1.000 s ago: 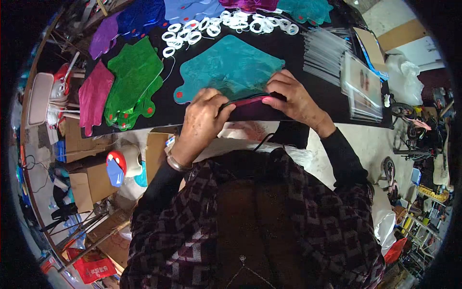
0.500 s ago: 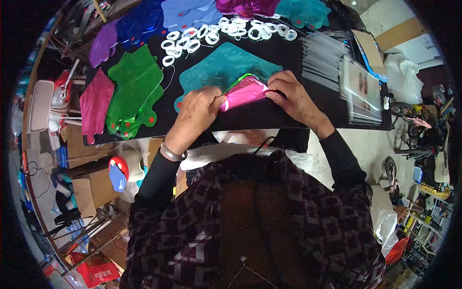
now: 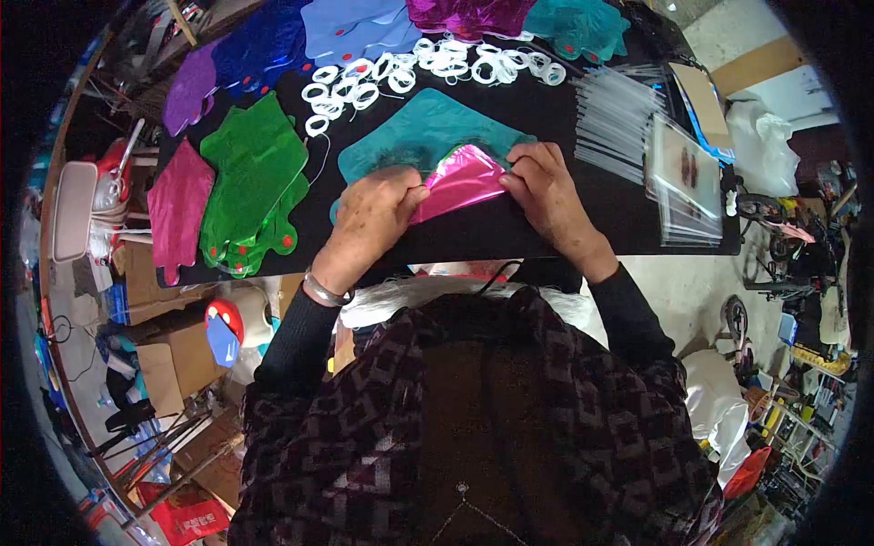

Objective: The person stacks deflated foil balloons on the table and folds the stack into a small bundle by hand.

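The pink foil sheet (image 3: 464,185), pinched by the left hand (image 3: 375,207) and the right hand (image 3: 544,189) at the near edge of the teal foil sheet (image 3: 423,120), now shows more surface, so it seems less folded.

Pink sheet (image 3: 464,185): glossy, foil-like. Teal sheet (image 3: 428,123): smooth, shiny. Bracelet (image 3: 325,291): polished metal. Tabletop (image 3: 619,209): matt, perhaps cloth.
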Tool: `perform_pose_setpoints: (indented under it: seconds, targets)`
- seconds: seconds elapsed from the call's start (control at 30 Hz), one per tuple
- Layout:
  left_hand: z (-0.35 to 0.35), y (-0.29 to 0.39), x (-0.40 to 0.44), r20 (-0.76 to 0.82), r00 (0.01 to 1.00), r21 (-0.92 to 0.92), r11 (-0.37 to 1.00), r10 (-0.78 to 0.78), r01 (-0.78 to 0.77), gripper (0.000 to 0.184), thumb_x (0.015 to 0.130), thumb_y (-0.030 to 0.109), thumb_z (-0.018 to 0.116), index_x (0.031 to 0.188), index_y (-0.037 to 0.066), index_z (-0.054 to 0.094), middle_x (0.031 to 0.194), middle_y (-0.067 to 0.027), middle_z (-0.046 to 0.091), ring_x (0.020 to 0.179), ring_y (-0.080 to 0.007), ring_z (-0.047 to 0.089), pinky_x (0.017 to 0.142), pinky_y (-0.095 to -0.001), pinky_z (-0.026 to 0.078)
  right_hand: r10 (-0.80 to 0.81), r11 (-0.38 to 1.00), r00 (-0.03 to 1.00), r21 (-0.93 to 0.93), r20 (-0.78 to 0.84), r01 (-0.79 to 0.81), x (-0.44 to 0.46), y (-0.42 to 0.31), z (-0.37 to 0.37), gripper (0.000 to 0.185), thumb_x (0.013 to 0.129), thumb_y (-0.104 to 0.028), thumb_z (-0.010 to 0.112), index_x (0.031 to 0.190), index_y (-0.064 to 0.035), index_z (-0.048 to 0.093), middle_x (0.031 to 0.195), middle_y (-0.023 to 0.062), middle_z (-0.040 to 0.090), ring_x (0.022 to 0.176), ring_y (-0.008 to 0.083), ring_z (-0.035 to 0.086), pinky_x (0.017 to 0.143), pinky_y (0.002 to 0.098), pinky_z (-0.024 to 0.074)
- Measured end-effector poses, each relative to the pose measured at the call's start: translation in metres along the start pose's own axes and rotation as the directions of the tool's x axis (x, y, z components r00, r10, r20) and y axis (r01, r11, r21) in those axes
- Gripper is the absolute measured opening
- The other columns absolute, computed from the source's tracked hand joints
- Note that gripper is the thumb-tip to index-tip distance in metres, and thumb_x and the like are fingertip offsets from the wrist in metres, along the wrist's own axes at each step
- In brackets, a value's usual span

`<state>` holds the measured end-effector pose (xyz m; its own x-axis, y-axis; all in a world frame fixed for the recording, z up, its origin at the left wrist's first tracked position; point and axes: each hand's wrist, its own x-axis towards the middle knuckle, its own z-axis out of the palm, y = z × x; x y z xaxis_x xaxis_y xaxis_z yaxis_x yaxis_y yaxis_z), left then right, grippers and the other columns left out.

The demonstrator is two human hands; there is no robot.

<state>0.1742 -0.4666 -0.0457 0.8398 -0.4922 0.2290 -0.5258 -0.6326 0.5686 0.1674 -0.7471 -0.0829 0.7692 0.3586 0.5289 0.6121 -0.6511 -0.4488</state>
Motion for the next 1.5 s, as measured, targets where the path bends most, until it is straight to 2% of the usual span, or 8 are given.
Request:
perform_pose_setpoints:
  seconds: [0.1, 0.3, 0.8, 0.97, 1.13, 1.3, 1.43, 1.5]
  targets:
    - [0.001, 0.0, -0.002, 0.033, 0.997, 0.141, 0.988, -0.065, 0.06, 0.02, 0.093, 0.022, 0.067, 0.084, 0.006, 0.06, 0.076, -0.0113, 0.067, 0.065, -0.0381, 0.062, 0.06, -0.0468, 0.045, 0.017, 1.0, 1.0, -0.01, 0.004, -0.017, 0.0, -0.003, -0.001, 0.011, 0.089, -0.011, 0.07, 0.094, -0.0055, 0.063, 0.113, 0.0084, 0.063, 0.099, 0.029, 0.056, 0.091, 0.0401, 0.046]
    - [-0.001, -0.003, -0.003, 0.051, 0.996, 0.157, 0.985, -0.073, 0.064, 0.013, 0.094, 0.016, 0.067, 0.086, 0.007, 0.062, 0.075, -0.0075, 0.065, 0.062, -0.0333, 0.06, 0.06, -0.0428, 0.045, 0.029, 0.999, 0.999, -0.044, 0.026, -0.027, -0.001, -0.002, -0.001, 0.01, 0.089, -0.009, 0.07, 0.094, -0.005, 0.063, 0.115, 0.0088, 0.062, 0.1, 0.0296, 0.057, 0.091, 0.0401, 0.0464]
    - [0.005, -0.002, -0.005, 0.026, 1.0, 0.136, 0.991, 0.007, -0.01, 0.018, 0.097, 0.023, 0.061, 0.092, 0.006, 0.056, 0.079, -0.0123, 0.067, 0.061, -0.0388, 0.063, 0.059, -0.0487, 0.047, 0.114, 0.986, 0.992, -0.112, -0.059, -0.12, -0.003, -0.004, 0.014, 0.012, 0.087, -0.006, 0.071, 0.091, -0.0035, 0.061, 0.118, 0.0096, 0.062, 0.101, 0.03, 0.056, 0.091, 0.0395, 0.0472]
    - [0.008, 0.01, -0.007, 0.009, 0.998, 0.336, 0.941, -0.055, 0.049, 0.014, 0.098, 0.022, 0.06, 0.099, 0.009, 0.054, 0.082, -0.012, 0.066, 0.058, -0.0375, 0.063, 0.054, -0.0482, 0.048, 0.12, 0.976, 0.989, -0.174, -0.082, -0.133, 0.001, -0.012, 0.012, 0.015, 0.085, -0.005, 0.073, 0.093, -0.0037, 0.06, 0.119, 0.0105, 0.062, 0.1, 0.0303, 0.057, 0.09, 0.0396, 0.0479]
    - [0.018, 0.002, -0.012, -0.044, 0.998, 0.414, 0.91, 0.041, -0.019, 0.013, 0.097, 0.019, 0.06, 0.105, 0.011, 0.052, 0.086, -0.0119, 0.067, 0.056, -0.0367, 0.063, 0.049, -0.0475, 0.048, 0.074, 0.969, 0.995, -0.233, -0.071, -0.089, 0.0, -0.012, 0.011, 0.019, 0.084, -0.004, 0.074, 0.094, -0.0042, 0.058, 0.119, 0.0107, 0.061, 0.098, 0.0302, 0.057, 0.089, 0.0399, 0.0484]
    - [0.017, 0.001, -0.012, 0.037, 0.999, 0.444, 0.895, 0.024, -0.038, 0.014, 0.095, 0.016, 0.059, 0.105, 0.01, 0.051, 0.088, -0.0122, 0.066, 0.056, -0.0362, 0.064, 0.049, -0.0471, 0.048, 0.169, 0.957, 0.983, -0.225, -0.073, -0.182, 0.0, -0.015, 0.012, 0.022, 0.083, -0.005, 0.074, 0.101, -0.0049, 0.061, 0.121, 0.0105, 0.061, 0.102, 0.0309, 0.058, 0.091, 0.0395, 0.0484]
    - [0.018, -0.004, -0.011, 0.027, 0.999, 0.42, 0.907, 0.028, -0.037, 0.014, 0.097, 0.019, 0.061, 0.101, 0.012, 0.05, 0.085, -0.0121, 0.068, 0.054, -0.0363, 0.062, 0.048, -0.0469, 0.046, 0.043, 0.944, 0.979, -0.312, -0.2, -0.106, 0.006, -0.04, 0.002, 0.03, 0.082, -0.006, 0.075, 0.11, -0.0069, 0.063, 0.124, 0.01, 0.062, 0.113, 0.0328, 0.059, 0.095, 0.0413, 0.0479]
    - [0.016, -0.004, -0.01, 0.041, 0.999, 0.42, 0.907, 0.018, -0.034, 0.013, 0.096, 0.018, 0.061, 0.102, 0.012, 0.05, 0.085, -0.0123, 0.067, 0.055, -0.0363, 0.062, 0.048, -0.0471, 0.046, -0.032, 0.962, 0.996, -0.274, -0.088, 0.007, -0.009, -0.043, 0.014, 0.041, 0.085, -0.012, 0.073, 0.125, -0.0102, 0.063, 0.136, 0.0098, 0.06, 0.13, 0.0342, 0.055, 0.102, 0.0428, 0.046]
